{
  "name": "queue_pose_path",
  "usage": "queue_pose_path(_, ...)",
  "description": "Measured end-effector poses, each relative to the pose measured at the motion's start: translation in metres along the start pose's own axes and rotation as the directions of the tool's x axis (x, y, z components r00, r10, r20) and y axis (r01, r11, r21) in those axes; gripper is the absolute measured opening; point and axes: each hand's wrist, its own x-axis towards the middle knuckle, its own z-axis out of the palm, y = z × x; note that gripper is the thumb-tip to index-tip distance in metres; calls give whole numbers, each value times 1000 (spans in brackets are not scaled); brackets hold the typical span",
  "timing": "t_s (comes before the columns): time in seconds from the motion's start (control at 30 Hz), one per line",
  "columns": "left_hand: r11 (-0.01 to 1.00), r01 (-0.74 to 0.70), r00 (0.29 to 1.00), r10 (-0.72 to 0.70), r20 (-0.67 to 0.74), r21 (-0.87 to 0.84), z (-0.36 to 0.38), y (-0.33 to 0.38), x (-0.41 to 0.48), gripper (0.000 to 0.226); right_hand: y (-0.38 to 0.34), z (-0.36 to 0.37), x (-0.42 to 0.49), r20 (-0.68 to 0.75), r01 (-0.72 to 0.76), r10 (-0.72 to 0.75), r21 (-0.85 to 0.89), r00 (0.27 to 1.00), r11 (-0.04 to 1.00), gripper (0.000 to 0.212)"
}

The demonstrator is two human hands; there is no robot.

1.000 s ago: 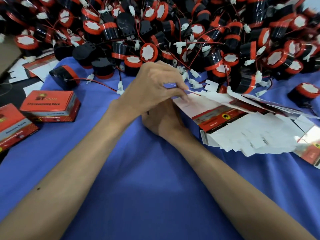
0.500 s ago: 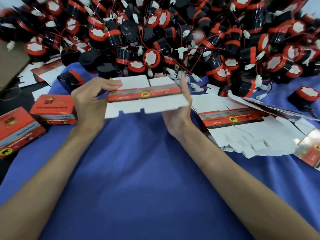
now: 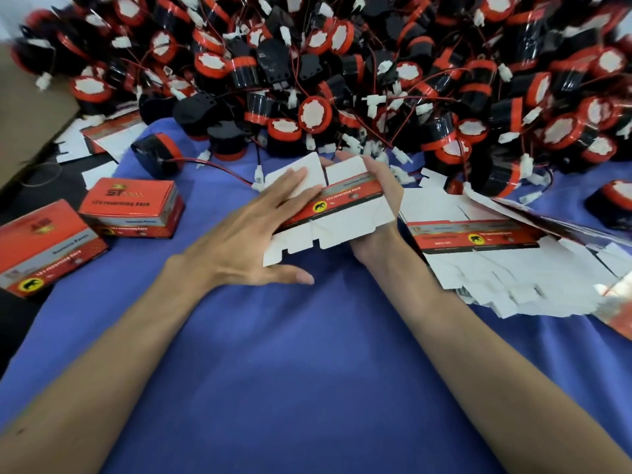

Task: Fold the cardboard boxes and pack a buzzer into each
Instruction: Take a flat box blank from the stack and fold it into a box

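Your right hand point(image 3: 383, 189) grips the flat cardboard box point(image 3: 342, 227) at its right end. Your left hand point(image 3: 239, 241) lies flat on top, fingers straight.

The table cover point(image 3: 307, 388) is blue cloth, matt and softly creased. The flat box point(image 3: 352, 224) is thin card, plain matt white on its flaps, with a printed red band that has a slight sheen. The stack of flat boxes point(image 3: 506, 265) on the right is the same card. The folded boxes point(image 3: 130, 203) on the left show glossy red print. The buzzers point(image 3: 244, 71) at the far side are shiny black plastic with red rims and matt white faces. Their wires point(image 3: 212, 165) are red-coated and their plugs point(image 3: 259, 176) are white plastic. The brown cardboard point(image 3: 27, 114) at far left looks dull.
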Motion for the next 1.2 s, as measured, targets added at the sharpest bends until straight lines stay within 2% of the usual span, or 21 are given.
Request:
queue_pose_path(0.13,991,50,996,-40,80,-123,1,10,1,114,-11,-6,5,-125,61,-64,-34,990,998,21)
queue_pose_path(0.23,972,111,993,-98,73,-207,6,13,2,113,-13,-12,10,-171,52,-54,-16,984,999,26)
queue_pose_path(0.37,955,181,976,-203,-74,-235,9,9,4,77,-9,-7,10,-60,40,-37,46,997,998,50)
queue_pose_path(0.4,945,194,970,-225,-93,-262,8,8,4,75,-7,-5,8,-20,48,-47,46,999,998,54)
queue_pose_path(0.5,934,210,966,-244,-88,-289,7,7,4,95,0,1,1,103,65,-63,-18,993,998,55)
queue_pose_path(0.57,950,188,962,-229,-146,-251,9,9,4,101,3,5,-4,170,114,-90,-136,981,984,55)
queue_pose_path(0.67,955,180,954,-227,-193,-234,10,10,3,90,4,13,-12,253,189,-102,-345,962,919,56)
queue_pose_path(0.73,936,173,958,-233,-170,-307,6,10,4,82,4,15,-15,326,244,-91,-467,941,850,59)
queue_pose_path(0.8,904,115,960,-207,-186,-412,5,10,5,69,2,15,-16,425,349,-93,-579,900,737,85)
queue_pose_path(0.83,895,70,959,-182,-216,-441,5,10,5,57,2,15,-18,468,404,-91,-629,879,665,100)
queue_pose_path(0.87,898,44,956,-166,-244,-438,6,8,5,43,2,16,-19,485,432,-87,-666,870,608,106)
queue_pose_path(0.93,922,69,953,-174,-248,-381,4,7,4,24,1,17,-19,464,433,-101,-698,880,570,107)
queue_pose_path(1.07,906,90,906,-247,-344,-412,8,-2,4,34,4,17,-20,460,456,-138,-706,877,542,106)
queue_pose_path(1.1,928,88,893,-235,-385,-362,8,-1,4,36,6,18,-21,460,457,-137,-714,877,531,107)
queue_pose_path(1.2,977,72,902,-150,-405,-201,10,4,5,16,12,19,-22,469,486,-161,-740,868,466,107)
